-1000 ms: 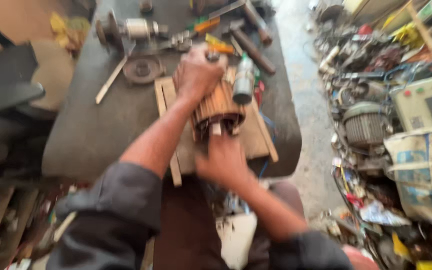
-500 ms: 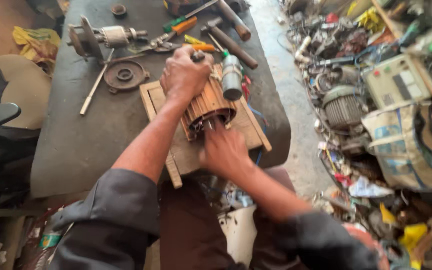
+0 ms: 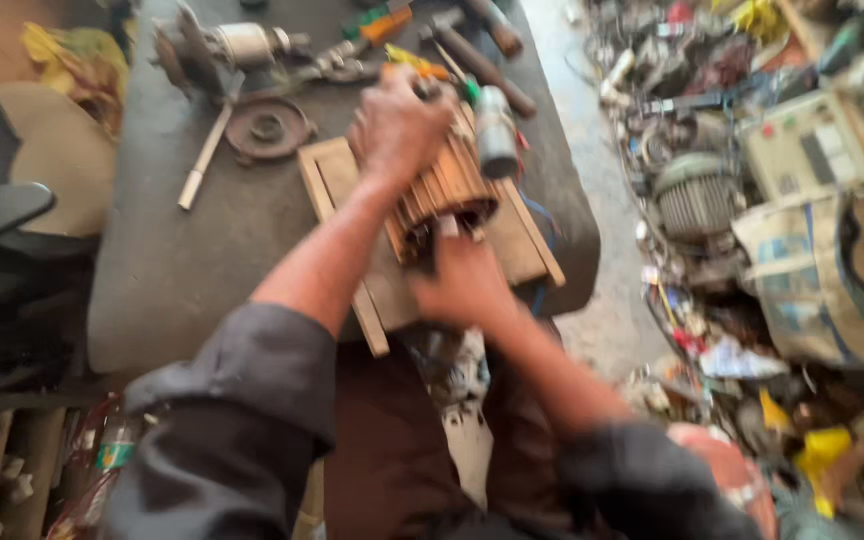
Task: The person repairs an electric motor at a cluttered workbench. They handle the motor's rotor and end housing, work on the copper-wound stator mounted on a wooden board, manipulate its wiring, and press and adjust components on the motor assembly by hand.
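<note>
Rotor (image 3: 442,195) lying on wood board (image 3: 527,245) at bench (image 3: 172,260) front edge. Left hand (image 3: 397,125) gripping far end from above, fingers curled tight round it. Right hand (image 3: 462,285) pressing at near end face, fingers closed, seemingly on small tool, blur hiding it. Rotor looking heavy, rigid, ribbed, so grip should be good; likely to roll. Best hold: round laminated body, clear of shaft ends. Grey can (image 3: 497,130) touching rotor's right side.
</note>
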The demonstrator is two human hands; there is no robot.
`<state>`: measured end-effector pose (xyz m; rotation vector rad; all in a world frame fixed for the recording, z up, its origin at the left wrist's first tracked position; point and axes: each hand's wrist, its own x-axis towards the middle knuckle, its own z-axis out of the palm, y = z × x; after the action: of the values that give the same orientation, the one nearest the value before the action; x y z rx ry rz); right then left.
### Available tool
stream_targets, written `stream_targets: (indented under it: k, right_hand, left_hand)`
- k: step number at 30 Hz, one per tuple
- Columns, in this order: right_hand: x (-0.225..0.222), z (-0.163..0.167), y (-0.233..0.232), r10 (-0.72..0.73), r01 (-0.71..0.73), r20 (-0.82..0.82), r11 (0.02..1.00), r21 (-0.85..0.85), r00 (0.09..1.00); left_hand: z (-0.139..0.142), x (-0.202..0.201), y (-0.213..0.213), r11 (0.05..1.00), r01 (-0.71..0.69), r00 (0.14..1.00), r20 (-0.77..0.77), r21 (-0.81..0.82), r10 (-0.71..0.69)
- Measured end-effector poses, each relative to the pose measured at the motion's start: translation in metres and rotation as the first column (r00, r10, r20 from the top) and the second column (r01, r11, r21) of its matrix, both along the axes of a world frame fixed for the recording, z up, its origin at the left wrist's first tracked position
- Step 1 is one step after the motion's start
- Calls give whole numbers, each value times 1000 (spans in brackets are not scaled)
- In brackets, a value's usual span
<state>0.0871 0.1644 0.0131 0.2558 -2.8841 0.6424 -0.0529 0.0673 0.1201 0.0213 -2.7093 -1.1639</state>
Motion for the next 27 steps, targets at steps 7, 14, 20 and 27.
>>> stream_targets:
  k: [7,14,20,27]
  right_hand:
    - [6,14,-9,50,-49,-109,999,8,993]
    - [2,1,6,52,-23,-244,993,119,968]
    - [-3,10,15,27,-14,-182,997,70,983]
    - [68,18,83,-303,0,-264,658,-753,916]
  left_hand:
    - [0,-1,-3,998,-43,999,35,36,42]
    - [-8,-13,8,998,-62,995,75,-33,65]
    - [3,-6,5,997,-40,996,79,-68,46]
    - [42,-20,0,992,-31,975,213,-126,58]
